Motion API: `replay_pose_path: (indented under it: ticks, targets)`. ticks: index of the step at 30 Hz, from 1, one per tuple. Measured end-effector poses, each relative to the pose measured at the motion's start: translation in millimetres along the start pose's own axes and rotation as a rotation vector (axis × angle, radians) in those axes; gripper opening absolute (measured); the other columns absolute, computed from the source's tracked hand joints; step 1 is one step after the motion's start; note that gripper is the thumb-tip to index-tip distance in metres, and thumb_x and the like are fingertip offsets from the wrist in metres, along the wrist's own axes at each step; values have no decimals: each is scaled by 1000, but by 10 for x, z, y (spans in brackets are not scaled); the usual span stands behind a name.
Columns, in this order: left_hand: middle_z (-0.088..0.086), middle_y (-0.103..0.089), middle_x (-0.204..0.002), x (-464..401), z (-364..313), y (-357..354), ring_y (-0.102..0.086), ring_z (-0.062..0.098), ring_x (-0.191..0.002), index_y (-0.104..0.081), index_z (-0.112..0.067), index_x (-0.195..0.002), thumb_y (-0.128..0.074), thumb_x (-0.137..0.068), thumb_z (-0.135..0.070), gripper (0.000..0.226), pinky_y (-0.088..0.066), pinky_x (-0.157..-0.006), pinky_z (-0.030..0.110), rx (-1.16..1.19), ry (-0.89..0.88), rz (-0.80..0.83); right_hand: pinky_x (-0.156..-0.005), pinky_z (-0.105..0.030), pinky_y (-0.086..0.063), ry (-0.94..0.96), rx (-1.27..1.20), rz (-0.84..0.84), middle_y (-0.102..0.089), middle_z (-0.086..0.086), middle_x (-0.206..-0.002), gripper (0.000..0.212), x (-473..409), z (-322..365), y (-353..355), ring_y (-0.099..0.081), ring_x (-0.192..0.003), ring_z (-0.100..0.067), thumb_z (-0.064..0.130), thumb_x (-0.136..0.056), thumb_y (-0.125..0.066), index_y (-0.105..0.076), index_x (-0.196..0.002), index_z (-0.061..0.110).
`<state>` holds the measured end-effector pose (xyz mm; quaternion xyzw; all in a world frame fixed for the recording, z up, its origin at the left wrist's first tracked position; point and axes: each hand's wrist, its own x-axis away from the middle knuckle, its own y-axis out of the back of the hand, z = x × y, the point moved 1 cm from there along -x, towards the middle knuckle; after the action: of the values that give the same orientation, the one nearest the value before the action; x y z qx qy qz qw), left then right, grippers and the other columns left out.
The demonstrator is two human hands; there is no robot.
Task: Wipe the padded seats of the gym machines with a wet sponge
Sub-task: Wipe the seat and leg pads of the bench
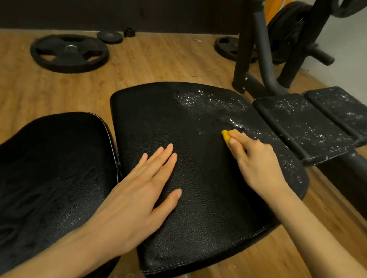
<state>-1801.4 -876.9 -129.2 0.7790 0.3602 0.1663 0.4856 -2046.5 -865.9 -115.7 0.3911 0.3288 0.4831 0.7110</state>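
Observation:
A wide black padded seat (195, 214) fills the middle of the head view. Its far right part glistens with wet droplets. My right hand (256, 162) grips a yellow sponge (226, 137) and holds it against the seat's right side, at the edge of the wet patch. Only the sponge's yellow tip shows past my fingers. My left hand (140, 192) rests flat on the seat's dry left half, fingers straight and together. A second black pad (43, 173) lies to the left, beside the seat.
Two smaller wet black pads (303, 124) (347, 108) extend to the right on a dark frame (252, 57). Weight plates (69, 53) (109, 37) (229, 47) lie on the wooden floor behind. More plates hang on a rack (290, 31) at the back right.

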Motion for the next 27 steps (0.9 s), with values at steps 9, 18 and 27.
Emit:
replay_pose_path:
  ticks: [9,18,27]
  targets:
    - [-8,9,-163,-525,360,81,13,0,-147,2,-21,-155,-20,-95,-55,73,12,-116,18,-40,92,-101,-121,-29,-14,17,-41,20,-41,8,-149,40,139,-53,30,-32,-142,-13,26,-101,-45,-48,-141,22]
    - [-6,7,-164,-533,386,11,12,1,-148,-3,-19,-156,-7,-84,-64,85,13,-115,17,-38,82,-135,-119,-22,-4,273,-42,70,-37,10,-151,39,335,545,-211,-26,-143,-5,27,-102,-45,-47,-141,26]
    - [-4,6,-164,-542,388,4,12,5,-149,-4,-17,-156,-5,-84,-63,85,16,-114,17,-53,73,-139,-113,-21,-29,208,-85,-59,-58,2,-136,32,119,577,-371,-48,-128,-12,15,-96,-54,-64,-127,13]
